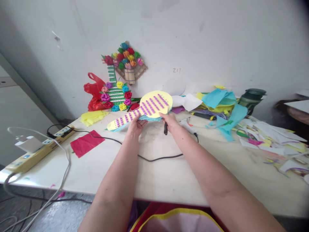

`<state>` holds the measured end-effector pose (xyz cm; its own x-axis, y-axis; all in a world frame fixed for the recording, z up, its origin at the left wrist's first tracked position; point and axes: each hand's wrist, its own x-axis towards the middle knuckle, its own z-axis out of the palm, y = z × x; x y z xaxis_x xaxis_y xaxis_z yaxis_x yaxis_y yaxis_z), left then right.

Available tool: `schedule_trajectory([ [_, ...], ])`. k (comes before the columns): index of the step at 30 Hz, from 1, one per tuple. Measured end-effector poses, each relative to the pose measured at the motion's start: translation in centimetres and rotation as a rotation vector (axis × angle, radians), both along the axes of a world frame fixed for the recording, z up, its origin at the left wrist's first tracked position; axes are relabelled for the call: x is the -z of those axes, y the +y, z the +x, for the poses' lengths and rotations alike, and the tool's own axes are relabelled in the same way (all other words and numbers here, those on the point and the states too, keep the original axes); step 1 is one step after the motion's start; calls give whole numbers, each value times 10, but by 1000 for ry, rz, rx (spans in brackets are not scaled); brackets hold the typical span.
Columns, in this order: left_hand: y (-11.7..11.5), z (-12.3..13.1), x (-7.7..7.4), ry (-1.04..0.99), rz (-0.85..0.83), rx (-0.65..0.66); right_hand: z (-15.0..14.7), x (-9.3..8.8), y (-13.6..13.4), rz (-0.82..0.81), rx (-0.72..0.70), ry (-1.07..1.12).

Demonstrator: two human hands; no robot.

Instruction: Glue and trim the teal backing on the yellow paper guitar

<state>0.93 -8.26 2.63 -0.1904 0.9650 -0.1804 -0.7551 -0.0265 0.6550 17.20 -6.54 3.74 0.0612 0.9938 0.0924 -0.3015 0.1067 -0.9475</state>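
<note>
I hold the craft (157, 98) up between both hands, straight ahead of me at twelve o'clock, its narrow end pointing between eight and nine. My left hand (138, 125) is closed lightly on that end's near edge, the fingers spread beneath. My right hand (170, 120) pinches the rim of the round end at about five on it. I take it that this edge hold is meant to spare the purple strips (153, 103) and bear both ends of something light and bendy. A dark handle (165, 129) shows below my right fingers; whether they grip it too, I cannot tell.

Counting from the craft, the stick pot (129, 76) hangs on the wall at eleven, packed with paper flowers (130, 57). The red bag (93, 93) sits at nine; I cannot see into it. The bottle (251, 96) stands at three, too dark to show its contents. At eight, plugs fill some sockets of the power strip (49, 146), likely set at the side so its cords reach the table (164, 180).
</note>
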Motion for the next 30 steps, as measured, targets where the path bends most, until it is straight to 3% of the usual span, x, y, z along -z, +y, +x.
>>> schedule_trajectory([
  [6,0,-3,1,20,-47,-37,-4,-5,-11,-7,-70,-24],
  [11,2,-1,2,-5,-92,-63,-4,-2,-10,-4,-6,-172],
  [14,5,4,5,-8,-119,-62,-7,-3,-12,87,37,-271],
  [18,6,10,5,9,-172,-62,-15,-1,-17,258,-8,-272],
  [21,4,11,4,0,-183,-55,-20,6,-16,233,-61,-326],
  [23,2,9,2,-7,-169,-39,-20,10,-15,194,-80,-474],
  [27,-1,4,0,-32,-157,-12,-16,6,-16,88,-18,-982],
  [30,-1,3,0,-24,-169,-18,-16,0,-20,-5,10,-1134],
])
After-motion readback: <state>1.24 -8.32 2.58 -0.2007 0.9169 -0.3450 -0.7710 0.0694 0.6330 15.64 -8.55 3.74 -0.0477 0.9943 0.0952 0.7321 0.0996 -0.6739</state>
